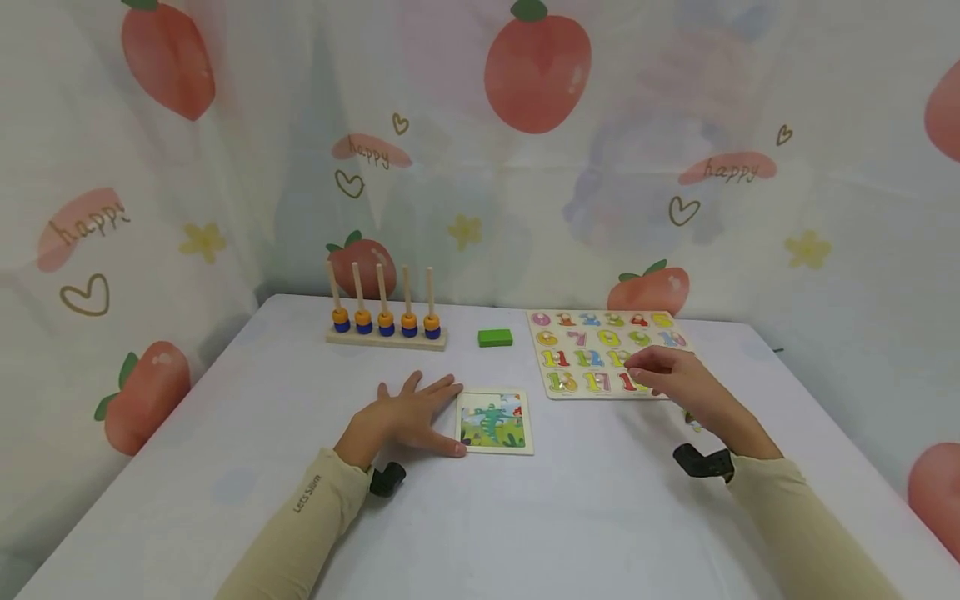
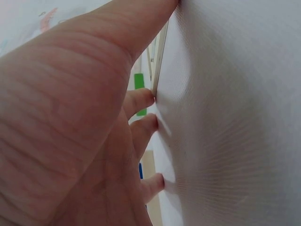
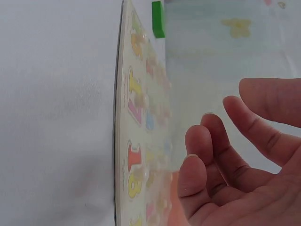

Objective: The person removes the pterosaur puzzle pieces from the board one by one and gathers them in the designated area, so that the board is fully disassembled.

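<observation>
My left hand (image 1: 412, 417) lies palm down on the table with its fingers spread. Its thumb and index fingertip rest at the left edge of a square picture puzzle (image 1: 492, 423), which shows a green dinosaur in a pale frame. In the left wrist view the fingertips (image 2: 149, 123) press on the white tabletop. My right hand (image 1: 678, 383) hovers over the near right part of a number puzzle board (image 1: 607, 396), covering some of its numbers. The right wrist view shows its fingers (image 3: 193, 176) loosely bent, thumb apart, nothing between them.
A green block (image 1: 495, 337) lies behind the picture puzzle. To its left stands a wooden bead counter (image 1: 386, 340) with several pegs carrying orange and blue beads. A small colored piece (image 1: 692, 422) lies partly hidden beneath my right wrist. A fruit-printed curtain (image 1: 465, 192) hangs behind the table.
</observation>
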Demonstrator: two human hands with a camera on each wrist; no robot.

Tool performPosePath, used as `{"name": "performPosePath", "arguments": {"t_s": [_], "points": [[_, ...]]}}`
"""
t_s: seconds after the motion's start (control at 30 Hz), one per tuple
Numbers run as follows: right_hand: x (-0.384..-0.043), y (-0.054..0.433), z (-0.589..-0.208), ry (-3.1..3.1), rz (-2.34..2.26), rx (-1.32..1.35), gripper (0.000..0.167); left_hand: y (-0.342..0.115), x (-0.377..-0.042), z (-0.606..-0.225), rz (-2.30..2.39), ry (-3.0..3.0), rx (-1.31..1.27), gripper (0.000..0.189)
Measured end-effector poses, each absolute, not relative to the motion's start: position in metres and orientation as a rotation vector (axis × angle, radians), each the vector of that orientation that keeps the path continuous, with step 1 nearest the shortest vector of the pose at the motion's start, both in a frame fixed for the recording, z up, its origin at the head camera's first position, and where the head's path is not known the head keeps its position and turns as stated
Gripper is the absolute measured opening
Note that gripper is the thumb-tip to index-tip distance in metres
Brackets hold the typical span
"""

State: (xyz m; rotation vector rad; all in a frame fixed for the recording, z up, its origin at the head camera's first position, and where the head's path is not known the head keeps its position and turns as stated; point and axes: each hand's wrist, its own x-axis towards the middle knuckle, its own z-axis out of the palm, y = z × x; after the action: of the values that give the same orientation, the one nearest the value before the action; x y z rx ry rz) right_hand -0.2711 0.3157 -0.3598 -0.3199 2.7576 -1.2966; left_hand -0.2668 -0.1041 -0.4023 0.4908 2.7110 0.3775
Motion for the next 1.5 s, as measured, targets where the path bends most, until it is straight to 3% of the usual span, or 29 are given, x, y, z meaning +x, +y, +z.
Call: {"name": "performPosePath", "arguments": {"t_s": [0.53, 1.5], "points": [[-0.274, 0.247, -0.361, 2.722, -1.268, -0.57, 0.03, -0.104, -0.267, -0.4, 0.362, 2.711, 0.489, 0.108], [-0.292, 0.175, -0.387, 2.589, -1.065, -0.671, 0.018, -0.104, -0.268, -0.403, 0.354, 2.72, 0.482, 0.107]]}}
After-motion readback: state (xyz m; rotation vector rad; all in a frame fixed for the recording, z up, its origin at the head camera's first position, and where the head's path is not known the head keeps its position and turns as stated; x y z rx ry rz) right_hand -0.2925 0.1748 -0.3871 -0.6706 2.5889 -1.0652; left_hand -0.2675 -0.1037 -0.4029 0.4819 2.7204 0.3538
